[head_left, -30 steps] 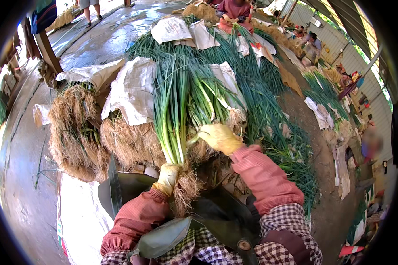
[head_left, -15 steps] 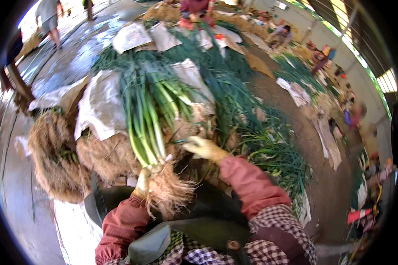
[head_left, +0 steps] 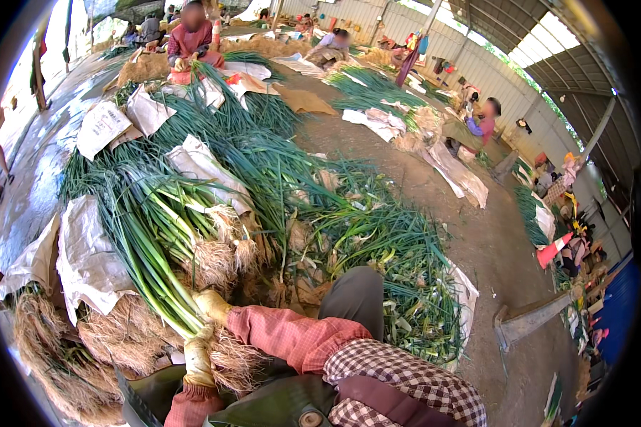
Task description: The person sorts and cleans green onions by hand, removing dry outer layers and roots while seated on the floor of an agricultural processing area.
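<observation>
- Brown root bundles (head_left: pixel 57 349) lie near a white sack (head_left: pixel 91 260).
- Green onions (head_left: pixel 153 274) slant up-left from my grip.
- My gloved left hand (head_left: pixel 199 359) is wrapped round their base.
- My gloved right hand (head_left: pixel 211 306) is at their stalks; I cannot tell whether it grips.
- Leafy heap (head_left: pixel 406 285) rightward.

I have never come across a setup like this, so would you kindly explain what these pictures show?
There is no machine: a person works with two gloved hands, viewed by a fisheye camera on their head, so straight edges look bent. The left grip is closed around a bunch of green onions near its roots; the right grip seems to touch the stalks just above. Beyond, more green onions lie heaped on the ground with white sacks. Brown roots show at lower left.
</observation>
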Tool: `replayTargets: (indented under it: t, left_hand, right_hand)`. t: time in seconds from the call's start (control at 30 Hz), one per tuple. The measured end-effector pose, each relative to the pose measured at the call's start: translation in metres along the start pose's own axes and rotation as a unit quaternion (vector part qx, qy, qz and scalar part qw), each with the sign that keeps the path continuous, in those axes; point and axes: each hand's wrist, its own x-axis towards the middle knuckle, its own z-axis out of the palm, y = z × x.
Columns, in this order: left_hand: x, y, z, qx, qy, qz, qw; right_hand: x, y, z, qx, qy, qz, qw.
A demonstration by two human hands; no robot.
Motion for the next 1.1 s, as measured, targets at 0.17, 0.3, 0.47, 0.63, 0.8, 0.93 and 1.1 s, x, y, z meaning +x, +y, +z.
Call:
replayTargets:
  t: [0.17,0.3,0.47,0.63,0.8,0.93,1.1]
  left_hand:
    - [-0.003,0.018,-0.016,-0.031,0.056,-0.004,0.998]
    - [0.005,-0.002,-0.050,-0.010,0.043,-0.039,0.998]
    - [0.006,0.031,-0.012,-0.012,-0.042,0.000,0.999]
    - [-0.011,0.020,-0.038,-0.130,-0.033,-0.045,0.990]
    - [-0.026,0.026,-0.015,-0.093,-0.017,-0.053,0.994]
    - [-0.013,0.015,-0.035,-0.141,-0.024,-0.060,0.988]
    - [-0.018,0.006,-0.037,-0.047,0.029,0.076,0.996]
  right_hand:
    - [-0.013,-0.002,0.021,-0.470,-0.105,-0.119,0.869]
    - [-0.029,0.003,0.010,-0.635,-0.184,-0.158,0.733]
    - [-0.031,0.098,-0.102,-0.699,-0.159,-0.099,0.690]
    - [-0.085,-0.065,-0.042,-0.057,-0.174,-0.006,0.983]
    - [-0.053,-0.036,-0.019,0.122,-0.217,-0.065,0.966]
    - [-0.047,-0.030,-0.015,0.095,-0.279,-0.087,0.952]
    - [-0.060,-0.056,-0.022,0.022,-0.322,-0.081,0.943]
